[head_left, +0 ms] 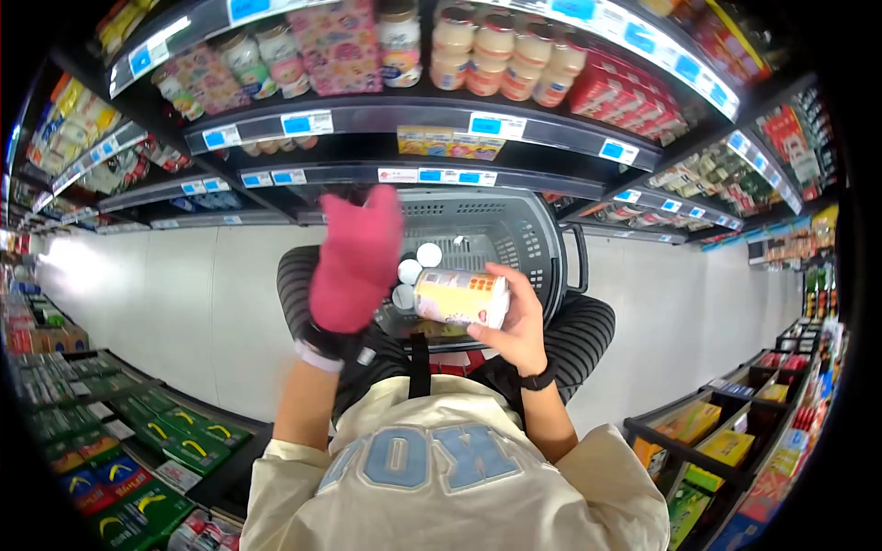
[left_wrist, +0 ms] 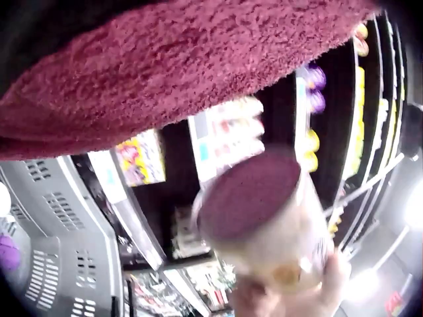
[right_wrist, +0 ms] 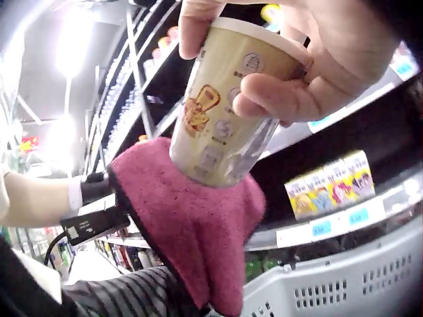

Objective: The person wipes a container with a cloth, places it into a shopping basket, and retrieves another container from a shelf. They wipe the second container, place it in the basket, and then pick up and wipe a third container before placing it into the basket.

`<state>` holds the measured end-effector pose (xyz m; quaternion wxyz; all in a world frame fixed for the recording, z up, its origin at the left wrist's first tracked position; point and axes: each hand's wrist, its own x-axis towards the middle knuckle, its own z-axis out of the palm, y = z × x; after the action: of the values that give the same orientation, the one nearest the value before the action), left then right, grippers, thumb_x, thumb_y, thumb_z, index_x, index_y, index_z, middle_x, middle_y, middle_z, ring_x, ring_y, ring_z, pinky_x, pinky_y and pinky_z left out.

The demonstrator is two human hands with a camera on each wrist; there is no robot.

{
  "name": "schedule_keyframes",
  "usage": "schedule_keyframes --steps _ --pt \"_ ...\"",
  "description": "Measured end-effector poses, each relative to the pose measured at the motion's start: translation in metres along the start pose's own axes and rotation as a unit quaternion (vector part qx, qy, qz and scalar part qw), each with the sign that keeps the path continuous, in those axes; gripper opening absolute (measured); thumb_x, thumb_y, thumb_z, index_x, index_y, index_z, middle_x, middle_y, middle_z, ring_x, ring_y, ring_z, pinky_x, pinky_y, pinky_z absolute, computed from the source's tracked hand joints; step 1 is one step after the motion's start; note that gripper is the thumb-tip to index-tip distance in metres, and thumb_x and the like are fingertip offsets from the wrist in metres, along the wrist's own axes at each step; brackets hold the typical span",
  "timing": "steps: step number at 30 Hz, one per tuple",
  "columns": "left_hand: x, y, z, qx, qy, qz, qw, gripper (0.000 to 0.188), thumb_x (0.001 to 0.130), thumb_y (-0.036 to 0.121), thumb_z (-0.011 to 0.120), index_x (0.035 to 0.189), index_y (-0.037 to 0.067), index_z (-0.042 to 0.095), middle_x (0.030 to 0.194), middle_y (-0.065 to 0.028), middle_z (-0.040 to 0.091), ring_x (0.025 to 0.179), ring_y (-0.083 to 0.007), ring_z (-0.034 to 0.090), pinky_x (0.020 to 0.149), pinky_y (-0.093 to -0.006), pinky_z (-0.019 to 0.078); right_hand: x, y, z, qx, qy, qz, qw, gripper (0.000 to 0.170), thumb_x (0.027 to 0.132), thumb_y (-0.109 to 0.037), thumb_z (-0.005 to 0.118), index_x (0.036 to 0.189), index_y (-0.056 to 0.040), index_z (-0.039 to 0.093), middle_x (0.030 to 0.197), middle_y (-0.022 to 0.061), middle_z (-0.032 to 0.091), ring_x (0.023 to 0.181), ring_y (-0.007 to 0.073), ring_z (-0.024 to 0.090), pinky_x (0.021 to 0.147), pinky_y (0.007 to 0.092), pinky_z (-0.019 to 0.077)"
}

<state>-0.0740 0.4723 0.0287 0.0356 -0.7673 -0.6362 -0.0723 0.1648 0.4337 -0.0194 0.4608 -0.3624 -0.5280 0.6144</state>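
Note:
My right hand (head_left: pixel 519 321) grips a pale yellow and white printed cup (head_left: pixel 455 296) by its white-rimmed end, tipped on its side above the grey basket (head_left: pixel 537 230). Thumb and fingers curl round that rim in the right wrist view. A pink terry mitt (head_left: pixel 356 262) covers my left hand (right_wrist: pixel 188 224), hiding the fingers themselves. It is raised left of the cup, extended away from me, blurred in the head view. The cup's round end (left_wrist: pixel 251 195) looks maroon and faces the mitt. Several containers with white round tops (head_left: pixel 409 271) stand in the basket beside the cup.
Store shelves (head_left: pixel 367 124) rise behind the basket with jars (head_left: pixel 496 46), boxes and price tags. The basket's black handle (head_left: pixel 581 257) sticks out at its right. Knees in striped trousers (head_left: pixel 583 335) flank the basket. Low bins of packets (head_left: pixel 721 441) line the rear right.

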Motion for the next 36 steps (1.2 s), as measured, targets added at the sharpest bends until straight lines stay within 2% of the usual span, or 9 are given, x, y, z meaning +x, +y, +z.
schedule_keyframes --steps 2,3,5,7,9,16,22,27,36 --pt "-0.005 0.033 -0.013 -0.329 0.105 0.035 0.938 0.052 0.074 0.011 0.065 0.125 0.007 0.054 0.103 -0.0139 0.057 0.098 -0.0334 0.056 0.089 -0.0407 0.0445 -0.003 -0.021 0.012 -0.067 0.017 -0.109 0.992 0.076 0.064 -0.006 0.084 0.131 -0.001 0.048 0.122 0.0136 0.058 0.111 0.0222 0.058 0.095 0.0342 0.0468" --pt "-0.012 0.046 -0.015 -0.325 0.106 0.044 0.939 0.052 0.074 0.011 0.065 0.125 0.007 0.054 0.103 -0.0139 0.057 0.098 -0.0334 0.056 0.089 -0.0407 0.0445 -0.004 -0.032 0.02 -0.147 0.035 -0.125 0.981 0.078 0.062 -0.01 0.086 0.13 -0.0004 0.049 0.121 0.0157 0.059 0.111 0.0242 0.06 0.095 0.0343 0.0471" --pt "-0.025 0.064 -0.017 -0.635 -0.039 -0.078 0.768 0.067 0.076 0.028 0.068 0.136 0.008 0.045 0.125 -0.0152 0.051 0.117 -0.032 0.048 0.087 -0.0441 0.0396 -0.009 -0.049 0.028 -0.23 0.082 -0.174 0.954 0.08 0.058 -0.012 0.087 0.127 0.0002 0.048 0.118 0.0197 0.059 0.108 0.0284 0.061 0.094 0.0365 0.0476" --pt "-0.03 0.076 -0.016 -0.694 -0.032 -0.125 0.708 0.067 0.076 0.028 0.068 0.136 0.008 0.045 0.125 -0.0152 0.051 0.117 -0.032 0.048 0.087 -0.0443 0.0394 -0.01 -0.058 0.027 -0.273 0.091 -0.208 0.935 0.082 0.057 -0.011 0.087 0.127 0.0006 0.046 0.118 0.0213 0.058 0.108 0.0293 0.06 0.095 0.0385 0.0467" --pt "-0.037 0.083 -0.015 -0.681 0.0 -0.15 0.717 0.067 0.076 0.028 0.068 0.136 0.008 0.045 0.125 -0.0152 0.051 0.117 -0.032 0.049 0.087 -0.0444 0.0393 -0.014 -0.068 0.028 -0.337 0.102 -0.248 0.903 0.081 0.054 -0.01 0.087 0.124 -0.0001 0.047 0.116 0.0211 0.057 0.107 0.0324 0.061 0.092 0.0397 0.0486" --pt "-0.041 0.089 -0.019 -0.574 0.076 -0.168 0.798 0.067 0.076 0.028 0.069 0.136 0.008 0.045 0.125 -0.0151 0.051 0.116 -0.032 0.049 0.087 -0.0449 0.0386 -0.02 -0.059 0.026 -0.324 0.135 -0.254 0.901 0.084 0.051 -0.011 0.09 0.123 -0.0003 0.048 0.112 0.0198 0.058 0.102 0.033 0.062 0.09 0.0393 0.0491" --pt "-0.059 0.115 -0.02 -0.44 0.063 -0.08 0.892 0.067 0.076 0.028 0.069 0.136 0.009 0.045 0.125 -0.015 0.051 0.116 -0.032 0.049 0.087 -0.0454 0.038 -0.021 -0.066 0.031 -0.336 0.114 -0.181 0.917 0.087 0.047 -0.012 0.092 0.123 -0.0021 0.05 0.11 0.0183 0.06 0.094 0.035 0.063 0.083 0.0392 0.0521" --pt "-0.058 0.109 -0.032 -0.368 0.019 0.013 0.929 0.067 0.076 0.028 0.069 0.136 0.009 0.045 0.125 -0.015 0.051 0.116 -0.032 0.049 0.087 -0.0458 0.0376 -0.031 -0.057 0.031 -0.233 0.127 -0.195 0.944 0.094 0.044 -0.013 0.093 0.125 -0.0024 0.047 0.113 0.0189 0.061 0.099 0.0358 0.063 0.085 0.0399 0.0514" --pt "-0.039 0.098 -0.052 -0.193 -0.001 0.123 0.974 0.067 0.076 0.028 0.07 0.136 0.009 0.045 0.125 -0.0149 0.051 0.116 -0.032 0.049 0.088 -0.0464 0.0367 -0.031 -0.08 0.013 -0.23 -0.003 -0.296 0.927 0.094 0.048 -0.024 0.097 0.122 -0.0027 0.044 0.108 0.0248 0.063 0.097 0.0312 0.067 0.083 0.039 0.0529"
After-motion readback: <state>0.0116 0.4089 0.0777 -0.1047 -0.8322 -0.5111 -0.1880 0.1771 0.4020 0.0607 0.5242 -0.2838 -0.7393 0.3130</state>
